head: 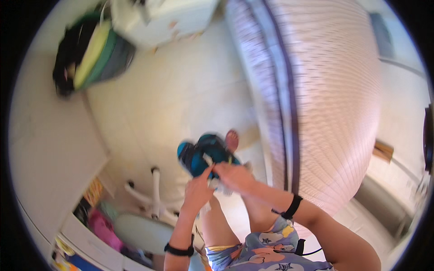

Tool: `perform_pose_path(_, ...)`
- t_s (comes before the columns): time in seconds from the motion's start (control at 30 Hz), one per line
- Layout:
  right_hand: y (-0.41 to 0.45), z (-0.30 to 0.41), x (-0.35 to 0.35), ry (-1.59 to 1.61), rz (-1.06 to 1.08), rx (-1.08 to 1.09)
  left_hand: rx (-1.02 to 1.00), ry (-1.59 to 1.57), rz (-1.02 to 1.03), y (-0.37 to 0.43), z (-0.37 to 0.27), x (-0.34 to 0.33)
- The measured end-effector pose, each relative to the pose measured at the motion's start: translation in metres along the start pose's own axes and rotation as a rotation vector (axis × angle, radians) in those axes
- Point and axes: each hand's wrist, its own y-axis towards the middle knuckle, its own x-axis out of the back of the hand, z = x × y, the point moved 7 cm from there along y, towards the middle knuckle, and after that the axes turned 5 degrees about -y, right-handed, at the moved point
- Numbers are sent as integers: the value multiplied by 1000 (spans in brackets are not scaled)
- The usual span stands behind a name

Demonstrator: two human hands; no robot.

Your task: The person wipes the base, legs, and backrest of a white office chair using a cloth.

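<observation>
My left hand [197,191] and my right hand [234,175] meet at the fingertips in front of my knees. Just beyond them is a pair of teal and black shoes [200,159], partly covered by my fingers. Blur hides whether the fingertips pinch anything or touch the shoes. Some white material [226,188] shows beneath my hands, too blurred to name. Each wrist wears a black band. A reddish slipper [232,140] with holes lies on the floor beside the right shoe.
A bed [334,101] with a striped, quilted cover runs along the right. White chair legs [156,189] stand at the left, near a white cabinet wall [57,142]. Farther off are a green and yellow bag [98,57] and a white furniture piece [162,23].
</observation>
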Motion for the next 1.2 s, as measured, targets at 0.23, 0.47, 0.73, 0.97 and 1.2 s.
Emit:
perform_pose_path(0.23,-132,56,84,177,-125,-39,-216,275,384,-80,-83,-30)
perform_pose_path(0.47,-252,110,127,277,-413,-135,-395,504,673,-160,-173,-64)
perform_pose_path(0.73,-378,128,99,479,-677,-647,-656,951,832,-227,-228,-146)
perform_pose_path(0.97,-438,170,58,575,-1017,-852,-654,1132,950,-286,-244,-187)
perform_pose_path(1.2,-641,195,-52,648,-1265,-940,-894,1374,1059,-391,-214,-386)
